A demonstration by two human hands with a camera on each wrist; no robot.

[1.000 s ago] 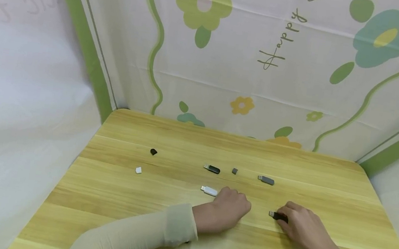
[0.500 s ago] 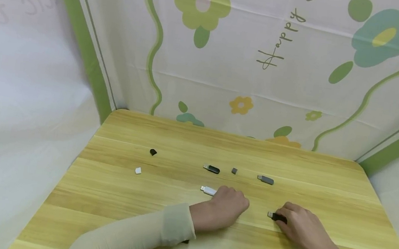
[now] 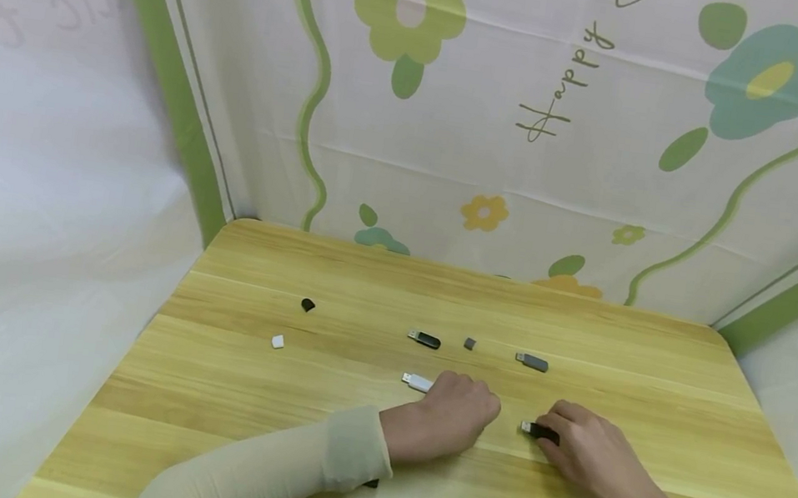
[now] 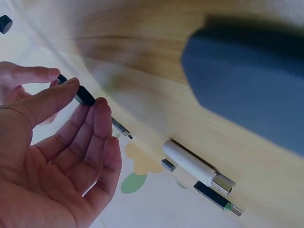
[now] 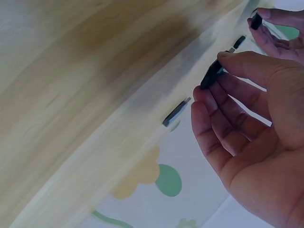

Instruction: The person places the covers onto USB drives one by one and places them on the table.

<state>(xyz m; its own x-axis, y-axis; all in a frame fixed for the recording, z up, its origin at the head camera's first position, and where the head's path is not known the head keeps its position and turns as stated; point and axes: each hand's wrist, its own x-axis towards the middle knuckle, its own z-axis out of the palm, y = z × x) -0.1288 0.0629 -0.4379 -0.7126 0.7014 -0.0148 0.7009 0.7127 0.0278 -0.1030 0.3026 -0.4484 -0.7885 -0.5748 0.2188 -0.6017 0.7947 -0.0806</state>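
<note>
My right hand (image 3: 587,452) pinches a black USB stick (image 3: 543,433) between thumb and fingers, its metal plug pointing left toward the other hand. My left hand (image 3: 456,416) has its back to the head camera; in the left wrist view its thumb and fingertips pinch a small black cap (image 4: 84,96). A gap of bare table separates the two hands. Behind the left hand lies a white USB stick (image 3: 417,383), its right end hidden in the head view. Farther back are a black USB stick (image 3: 428,340), a small grey cap (image 3: 470,343) and a grey USB stick (image 3: 534,363).
At the left of the wooden table (image 3: 199,391) lie a loose black cap (image 3: 307,304) and a white cap (image 3: 277,342). A white curtain (image 3: 444,137) with printed flowers hangs along the back edge. A large dark blurred shape (image 4: 247,85) fills the right of the left wrist view.
My right hand has shifted slightly left with the black USB stick, closer to the left hand. The left hand and the loose pieces stay about where they were.
</note>
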